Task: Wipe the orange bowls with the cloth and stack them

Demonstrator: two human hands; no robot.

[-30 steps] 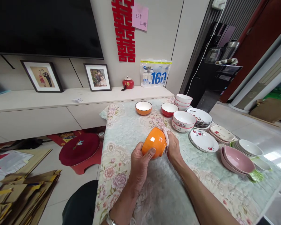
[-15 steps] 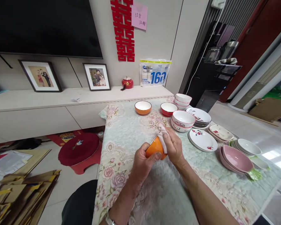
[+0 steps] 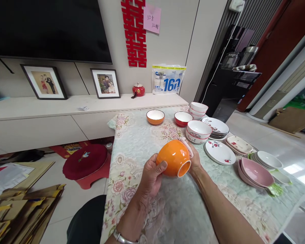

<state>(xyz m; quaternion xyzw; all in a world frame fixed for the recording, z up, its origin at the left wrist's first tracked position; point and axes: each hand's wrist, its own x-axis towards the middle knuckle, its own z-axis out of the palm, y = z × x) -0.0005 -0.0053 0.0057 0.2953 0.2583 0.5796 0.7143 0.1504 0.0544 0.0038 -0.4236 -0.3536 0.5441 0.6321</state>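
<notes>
An orange bowl point(image 3: 173, 157) is held above the table on its side, its outside and white-edged foot ring facing me. My left hand point(image 3: 152, 174) is closed on its left edge, thumb across the outer wall. On the far right side, my right hand point(image 3: 194, 161) presses a pale pink cloth point(image 3: 186, 146) against the bowl. Its fingers are mostly hidden behind the bowl. Beyond stand a second orange bowl point(image 3: 155, 117) with a white inside and a red bowl point(image 3: 183, 119), both upright and apart from my hands.
To the right are white bowls point(image 3: 198, 131), stacked plates point(image 3: 220, 152), square dishes point(image 3: 239, 144), pink leaf-shaped bowls point(image 3: 258, 173) and small pale bowls point(image 3: 269, 159). A floral cloth point(image 3: 132, 162) covers the table. Left of it is a red stool point(image 3: 86, 162); behind, a cabinet point(image 3: 40, 110).
The orange bowl has turned so its outer bottom and foot ring face me. My right hand with the cloth has moved down and behind the bowl's right side.
</notes>
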